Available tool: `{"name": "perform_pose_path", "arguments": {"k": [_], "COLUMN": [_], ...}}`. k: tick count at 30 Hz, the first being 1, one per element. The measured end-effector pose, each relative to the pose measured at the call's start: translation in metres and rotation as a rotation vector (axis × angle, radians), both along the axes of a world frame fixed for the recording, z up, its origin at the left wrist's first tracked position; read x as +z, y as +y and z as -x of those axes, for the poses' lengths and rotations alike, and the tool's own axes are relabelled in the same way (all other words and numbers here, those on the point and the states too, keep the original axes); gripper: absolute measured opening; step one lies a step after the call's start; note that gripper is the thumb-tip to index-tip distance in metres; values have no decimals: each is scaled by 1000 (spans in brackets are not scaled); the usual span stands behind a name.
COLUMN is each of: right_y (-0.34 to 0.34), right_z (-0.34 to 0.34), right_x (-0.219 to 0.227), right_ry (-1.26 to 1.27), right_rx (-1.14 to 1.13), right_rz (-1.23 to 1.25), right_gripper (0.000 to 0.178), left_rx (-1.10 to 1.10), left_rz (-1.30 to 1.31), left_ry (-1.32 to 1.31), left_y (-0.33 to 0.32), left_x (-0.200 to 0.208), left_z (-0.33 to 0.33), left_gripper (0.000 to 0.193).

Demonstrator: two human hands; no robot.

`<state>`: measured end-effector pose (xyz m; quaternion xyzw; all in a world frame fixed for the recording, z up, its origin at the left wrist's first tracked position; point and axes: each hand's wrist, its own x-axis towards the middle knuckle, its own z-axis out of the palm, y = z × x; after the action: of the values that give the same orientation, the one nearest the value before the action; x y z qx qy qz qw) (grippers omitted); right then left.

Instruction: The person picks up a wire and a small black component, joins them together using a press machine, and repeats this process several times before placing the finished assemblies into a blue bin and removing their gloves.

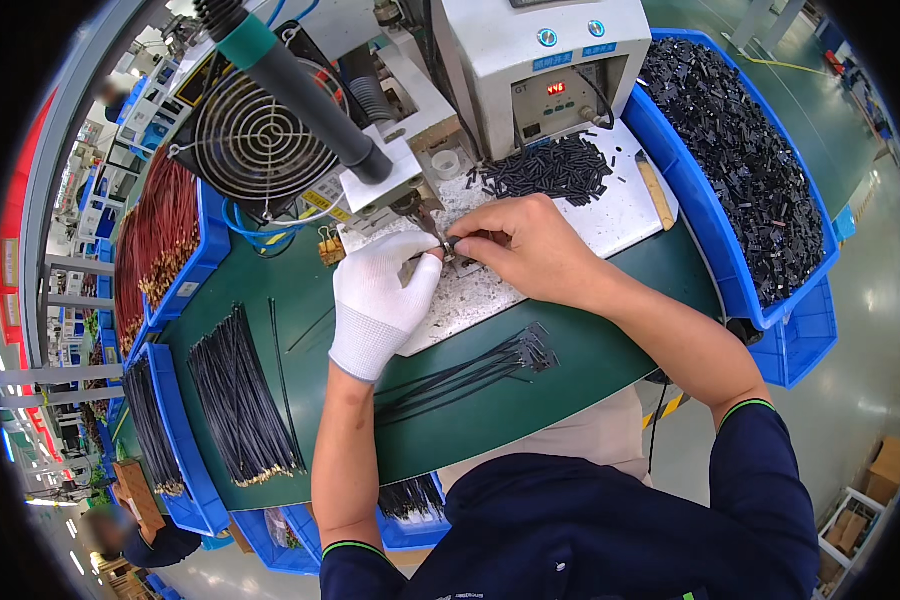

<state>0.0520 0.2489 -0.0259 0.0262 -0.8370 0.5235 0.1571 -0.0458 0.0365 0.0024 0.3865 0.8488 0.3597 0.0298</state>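
Note:
My left hand (382, 300), in a white glove with bare fingertips, is closed in a pinch under the metal tip (418, 212) of a bench machine. What it pinches is mostly hidden by the fingers. My bare right hand (538, 250) meets it there, thumb and forefinger closed on a small black piece (454, 243). Beyond the right hand, a pile of short black tubes (550, 170) lies on the machine's white base plate (480, 290). Nearer to me, black cables (470, 372) with flat black ends lie on the green table (530, 410).
A blue bin (705, 215) of small black parts stands at the right. A wooden-handled tool (655, 192) lies by the tubes. Left are a fan (266, 140), a black cable bundle (238, 395) and blue bins (185, 440) of cables. Another person (155, 540) is far left.

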Motion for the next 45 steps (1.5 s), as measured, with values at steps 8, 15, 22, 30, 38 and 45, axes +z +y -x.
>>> {"name": "perform_pose_path", "arguments": {"k": [8,15,22,30,38,45], "right_y": [0,-6,-13,-16,-21,-24], "right_z": [0,-14,-83,-106,-108,-104], "right_x": [1,4,46,40,37,43], "right_ry": [-4,88,-341,-278,-164,-210], "right_rx": [-4,18,200,83,96,125], "right_rz": [3,48,79,-161,-183,-189], "right_gripper": [23,21,32,35,33,28], "left_rx": [-3,21,13,626,563,550], "left_rz": [1,28,67,614,491,518], "left_ry": [-1,88,-146,330,142,166], "left_y": [1,-29,-108,-207,-221,-209], "left_x": [0,6,24,-27,-39,-34], "left_z": [0,-11,-52,36,50,46], "left_gripper": [18,27,27,13,21,27]}}
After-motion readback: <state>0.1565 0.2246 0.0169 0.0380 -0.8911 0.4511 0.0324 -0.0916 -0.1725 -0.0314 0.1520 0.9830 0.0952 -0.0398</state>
